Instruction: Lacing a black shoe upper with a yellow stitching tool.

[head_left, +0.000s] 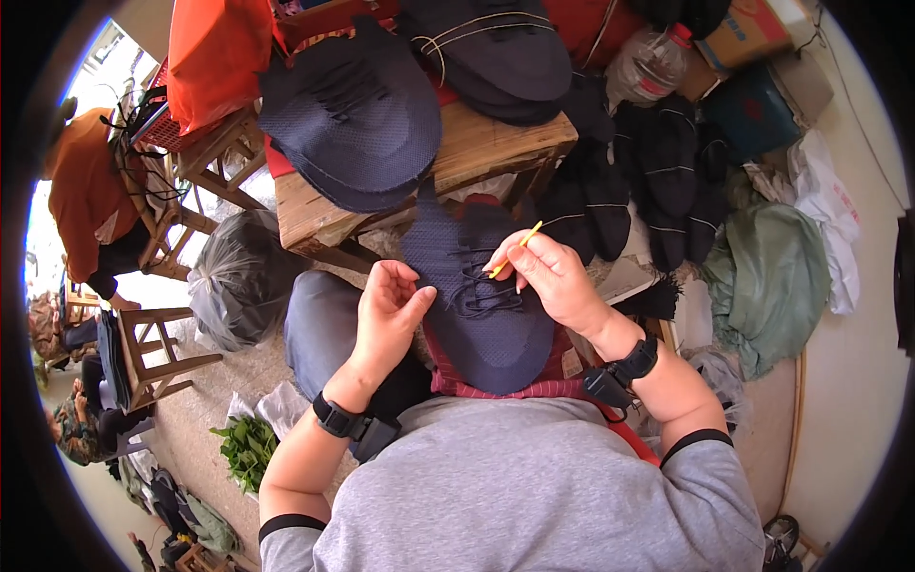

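Off to your far left is a person in an orange top (81, 181), and straight ahead of you stands a wooden bench (481, 143), its top partly covered with dark textile pieces. Well to your right, a green sack (772, 276) slumps against the wall; on your other side, a knotted black plastic bag (240, 281) sits on the floor near your knee. The bench bears two dark stacks: a loose stack (353, 114) on the left, its pieces bearing laces, and a tied stack (500, 57) behind it, bound with pale string. The piece you are working on, a navy shoe upper (491, 348), lies in your lap over a red striped cloth (443, 377), just in front of the bench, its rounded end toward your body. Your left hand (386, 319) is at the left edge of the upper, fingers curled and thumb extended over the fabric; you can't tell from this view whether they pinch it. Your right hand (551, 276) is above the upper's right side, thumb and fingers grasping a slim yellow tool (530, 232), which slants across the fingertips. Thinnest of all, black laces (481, 296) cross the middle of the upper in loose loops between your hands.
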### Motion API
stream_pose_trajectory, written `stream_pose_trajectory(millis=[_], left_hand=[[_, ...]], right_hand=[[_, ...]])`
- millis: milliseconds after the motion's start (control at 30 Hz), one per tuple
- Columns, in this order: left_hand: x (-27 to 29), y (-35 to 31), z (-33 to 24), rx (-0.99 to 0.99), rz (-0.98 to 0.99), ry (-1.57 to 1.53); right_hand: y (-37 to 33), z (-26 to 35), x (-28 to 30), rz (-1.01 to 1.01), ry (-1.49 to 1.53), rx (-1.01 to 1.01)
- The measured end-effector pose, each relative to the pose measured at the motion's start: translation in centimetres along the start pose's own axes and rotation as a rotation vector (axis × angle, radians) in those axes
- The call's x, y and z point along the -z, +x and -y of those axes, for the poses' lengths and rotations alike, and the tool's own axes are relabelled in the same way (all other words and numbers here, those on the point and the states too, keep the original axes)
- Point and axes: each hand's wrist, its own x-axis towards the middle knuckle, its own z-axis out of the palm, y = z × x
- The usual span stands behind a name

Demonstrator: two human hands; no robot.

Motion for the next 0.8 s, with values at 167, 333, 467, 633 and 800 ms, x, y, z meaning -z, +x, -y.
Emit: stream_pose_trajectory(millis=[167,333,467,633,800], left_hand=[[0.5,-0.7,-0.2,0.022,0.013,0.035],[0.7,-1.7,0.0,0.026,-0.008,0.073],[1.2,-2.0,0.7,0.05,-0.03,0.034],[1.4,-1.7,0.6,0.188,-0.004,-0.048],[0.4,-1.5,-2.0,-0.669,-0.167,0.789]], right_hand=[[0.0,-0.6,1.1,-0.032,0.293,-0.14],[0.1,-0.5,1.0,-0.053,0.344,-0.207],[0.6,-0.6,2.0,-0.144,0.348,-0.177],[0.6,0.3,1.1,-0.031,0.115,-0.187],[0.6,0.8,1.9,-0.045,0.163,-0.276]])
